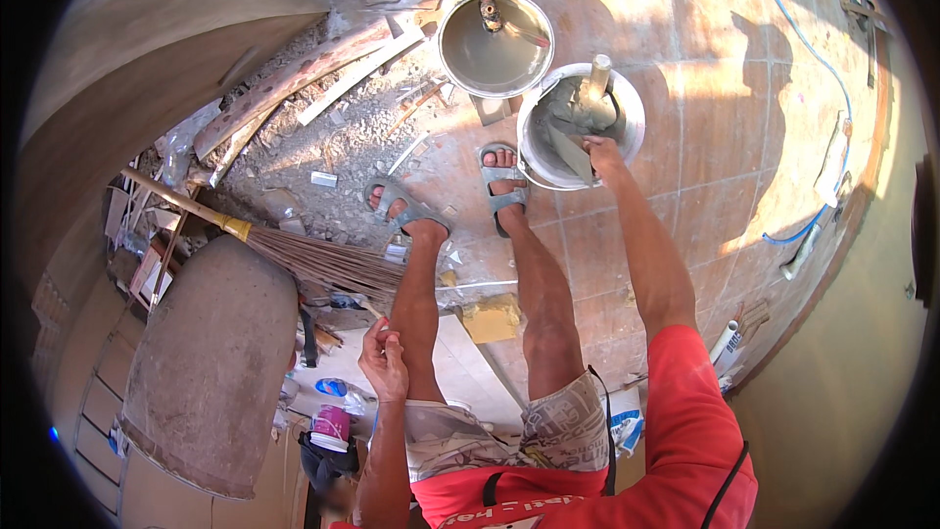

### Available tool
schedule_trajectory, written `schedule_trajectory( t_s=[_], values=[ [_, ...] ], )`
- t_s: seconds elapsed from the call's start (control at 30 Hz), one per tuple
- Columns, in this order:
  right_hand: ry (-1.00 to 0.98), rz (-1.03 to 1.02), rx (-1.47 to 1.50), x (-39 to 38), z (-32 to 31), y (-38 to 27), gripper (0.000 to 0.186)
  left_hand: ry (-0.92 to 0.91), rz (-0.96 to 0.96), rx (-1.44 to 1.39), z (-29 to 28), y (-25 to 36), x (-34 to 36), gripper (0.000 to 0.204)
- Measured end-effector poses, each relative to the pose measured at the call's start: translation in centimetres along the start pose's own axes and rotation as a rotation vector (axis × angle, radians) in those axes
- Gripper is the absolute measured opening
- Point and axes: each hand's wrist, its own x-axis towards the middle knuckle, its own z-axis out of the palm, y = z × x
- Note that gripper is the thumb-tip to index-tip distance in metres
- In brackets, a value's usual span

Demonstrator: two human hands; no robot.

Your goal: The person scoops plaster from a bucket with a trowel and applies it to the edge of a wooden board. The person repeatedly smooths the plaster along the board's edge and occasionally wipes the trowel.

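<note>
My right hand reaches into a white bucket and grips a flat grey trowel blade near its edge. Wet grey mortar coats the inside of this bucket. A tool with a thick, pale round handle stands in it too, handle up. Near my left knee, my left hand is closed, with a thin pale stick poking out between the fingers; its kind is too small to make out.
Beyond the mortar stands a bucket of murky water with a tool in it. A twig broom and a big grey tub lie at left, by rubble and planks. A blue hose runs along the right.
</note>
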Motion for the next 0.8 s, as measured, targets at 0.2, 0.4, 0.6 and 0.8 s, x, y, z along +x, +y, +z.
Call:
schedule_trajectory(
  t_s=[0.2,0.4,0.6,0.8],
  values=[
    [-0.11,0.071,0.103,0.0,-2.1,0.6,0.03,-0.015,0.01,-0.013,-0.2,-0.2,0.7,0.03],
    [-0.128,0.12,0.404,-2.0,-3.0,-0.6,0.03,0.012,0.025,-0.023,-0.5,-0.6,0.5,0.03],
    [-0.023,0.004,0.17,-1.0,-3.1,0.2,0.032,0.008,0.006,-0.034,-0.5,-0.7,0.8,0.031],
    [0.09,-0.246,-0.041,0.9,-1.3,0.5,0.031,0.013,-0.01,-0.027,-0.7,-0.5,0.8,0.031]
  ],
)
